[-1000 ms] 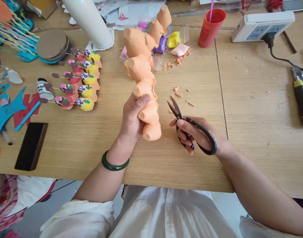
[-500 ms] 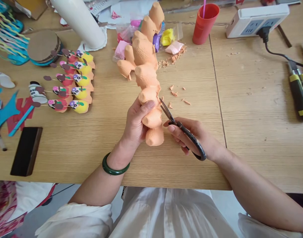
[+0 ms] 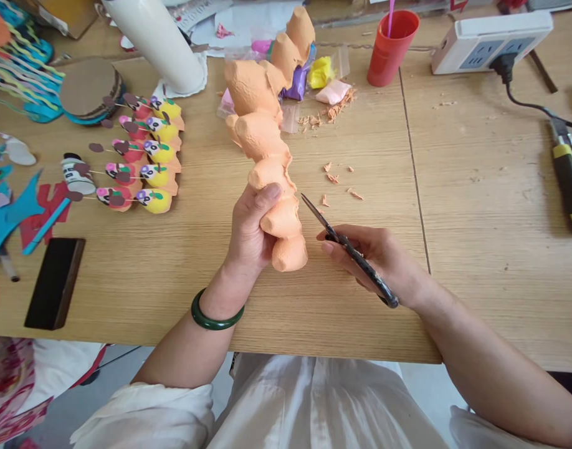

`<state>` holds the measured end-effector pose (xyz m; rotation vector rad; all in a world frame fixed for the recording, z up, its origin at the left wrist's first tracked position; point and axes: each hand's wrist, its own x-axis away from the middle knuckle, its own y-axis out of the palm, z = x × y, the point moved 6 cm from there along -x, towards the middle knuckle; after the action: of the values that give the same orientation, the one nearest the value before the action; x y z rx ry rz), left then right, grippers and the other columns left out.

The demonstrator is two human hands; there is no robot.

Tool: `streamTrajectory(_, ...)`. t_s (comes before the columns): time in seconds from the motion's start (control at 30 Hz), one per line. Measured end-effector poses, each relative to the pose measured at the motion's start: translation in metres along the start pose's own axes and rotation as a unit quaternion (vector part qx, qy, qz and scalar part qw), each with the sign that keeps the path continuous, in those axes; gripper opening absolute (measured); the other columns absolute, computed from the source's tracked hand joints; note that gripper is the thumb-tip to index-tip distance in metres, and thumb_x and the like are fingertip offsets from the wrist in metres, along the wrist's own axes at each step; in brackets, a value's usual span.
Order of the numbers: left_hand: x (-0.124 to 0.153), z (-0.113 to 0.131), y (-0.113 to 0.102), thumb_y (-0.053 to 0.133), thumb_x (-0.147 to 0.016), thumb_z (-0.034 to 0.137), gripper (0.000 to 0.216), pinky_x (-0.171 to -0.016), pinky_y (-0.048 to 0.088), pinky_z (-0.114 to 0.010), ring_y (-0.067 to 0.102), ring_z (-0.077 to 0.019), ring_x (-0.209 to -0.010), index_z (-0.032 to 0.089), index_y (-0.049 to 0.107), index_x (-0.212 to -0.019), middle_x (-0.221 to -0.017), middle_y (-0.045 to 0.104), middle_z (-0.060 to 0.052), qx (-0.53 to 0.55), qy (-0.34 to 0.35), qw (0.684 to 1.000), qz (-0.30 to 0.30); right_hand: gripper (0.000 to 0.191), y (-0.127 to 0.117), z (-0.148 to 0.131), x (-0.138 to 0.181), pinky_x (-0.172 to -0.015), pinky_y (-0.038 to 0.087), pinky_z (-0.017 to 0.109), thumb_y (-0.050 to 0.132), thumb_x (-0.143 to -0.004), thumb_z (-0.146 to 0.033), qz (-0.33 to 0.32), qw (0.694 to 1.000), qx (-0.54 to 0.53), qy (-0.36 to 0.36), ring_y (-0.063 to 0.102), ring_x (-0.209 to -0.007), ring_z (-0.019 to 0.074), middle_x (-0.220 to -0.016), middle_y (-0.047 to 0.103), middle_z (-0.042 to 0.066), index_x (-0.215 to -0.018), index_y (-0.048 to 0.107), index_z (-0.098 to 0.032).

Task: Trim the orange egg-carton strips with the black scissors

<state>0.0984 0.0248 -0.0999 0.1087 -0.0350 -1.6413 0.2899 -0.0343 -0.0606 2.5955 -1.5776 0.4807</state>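
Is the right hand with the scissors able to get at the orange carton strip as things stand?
Probably yes. The scissors in the right hand point at the orange carton strip, close beside it, nothing between; the left hand grips its other side.

Red cup point(image 3: 389, 57), power strip point(image 3: 477, 45) (plugged in), painted figures point(image 3: 161, 153)

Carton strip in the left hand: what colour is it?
The carton strip is plain peach-orange, clearest in the head view.

White sleeves point(image 3: 146, 408), rolled — green bangle point(image 3: 215, 317), L wrist point(image 3: 223, 292).
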Motion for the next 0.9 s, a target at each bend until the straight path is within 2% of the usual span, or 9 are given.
streamTrajectory(0.1, -0.001, -0.001, -0.005, 0.069, -0.085, 0.072, 0.046, -0.077, 0.054, -0.047, 0.072, -0.0301, -0.092, 0.035, 0.067, -0.113, -0.095, 0.074, -0.004, -0.010, 0.026, 1.000, -0.007, 0.046, 0.000, -0.001, 0.001, -0.047, 0.025, 0.024, 0.070, -0.093, -0.050, -0.003, 1.000, 0.019, -0.003, 0.033, -0.054, 0.0073, -0.061, 0.034, -0.006, -0.068, 0.046, -0.021)
streamTrajectory(0.23, -0.003, -0.003, -0.008, 0.070, -0.082, 0.074, 0.047, -0.078, 0.055, -0.050, 0.071, -0.0331, -0.096, 0.036, 0.068, -0.109, -0.085, 0.070, -0.005, -0.016, 0.031, 0.999, -0.026, 0.038, 0.000, 0.001, 0.001, -0.048, 0.025, 0.025, 0.067, -0.093, -0.047, 0.002, 0.999, 0.053, -0.007, 0.034, -0.054, 0.0080, -0.061, 0.038, -0.005, -0.071, 0.054, -0.019)
streamTrajectory(0.33, -0.003, 0.000, -0.005, 0.074, -0.080, 0.072, 0.044, -0.074, 0.057, -0.049, 0.070, -0.0333, -0.095, 0.035, 0.069, -0.102, -0.084, 0.068, -0.005, -0.001, 0.017, 1.000, -0.016, 0.032, 0.000, 0.004, 0.001, -0.049, 0.025, 0.025, 0.062, -0.095, -0.043, 0.003, 0.997, 0.080, -0.010, 0.037, -0.056, 0.0087, -0.064, 0.042, -0.003, -0.077, 0.061, -0.017)
streamTrajectory(0.47, 0.000, 0.009, 0.004, 0.076, -0.079, 0.071, 0.040, -0.077, 0.057, -0.050, 0.070, -0.0339, -0.100, 0.036, 0.069, -0.099, -0.085, 0.069, -0.005, 0.000, 0.019, 1.000, -0.002, 0.032, -0.001, 0.005, 0.000, -0.048, 0.024, 0.026, 0.062, -0.095, -0.045, -0.001, 0.996, 0.086, 0.001, 0.036, -0.053, 0.0083, -0.060, 0.041, -0.005, -0.082, 0.065, -0.016)
streamTrajectory(0.6, 0.005, 0.014, 0.009, 0.076, -0.079, 0.068, 0.037, -0.076, 0.058, -0.052, 0.071, -0.0342, -0.099, 0.039, 0.070, -0.101, -0.094, 0.073, -0.002, 0.004, 0.034, 0.999, 0.030, 0.040, 0.003, 0.004, 0.000, -0.047, 0.024, 0.025, 0.065, -0.095, -0.056, -0.011, 0.998, 0.057, 0.017, 0.034, -0.051, 0.0076, -0.059, 0.039, -0.006, -0.085, 0.065, -0.017)
streamTrajectory(0.73, 0.007, 0.012, 0.006, 0.073, -0.082, 0.067, 0.034, -0.080, 0.059, -0.054, 0.071, -0.0343, -0.100, 0.042, 0.070, -0.106, -0.101, 0.076, 0.000, -0.024, 0.071, 0.996, 0.054, 0.045, 0.007, 0.005, 0.001, -0.044, 0.026, 0.024, 0.066, -0.095, -0.059, -0.012, 0.999, 0.027, 0.024, 0.035, -0.050, 0.0066, -0.061, 0.040, -0.006, -0.079, 0.060, -0.017)
streamTrajectory(0.9, 0.007, 0.005, 0.002, 0.062, -0.086, 0.075, 0.050, -0.090, 0.060, -0.052, 0.067, -0.0339, -0.122, 0.040, 0.063, -0.123, -0.121, 0.076, 0.000, -0.092, 0.135, 0.985, 0.052, 0.047, 0.011, 0.009, 0.005, -0.036, 0.033, 0.021, 0.071, -0.091, -0.061, -0.034, 0.997, -0.053, 0.051, 0.039, -0.044, 0.0070, -0.059, 0.039, -0.007, -0.076, 0.051, -0.021)
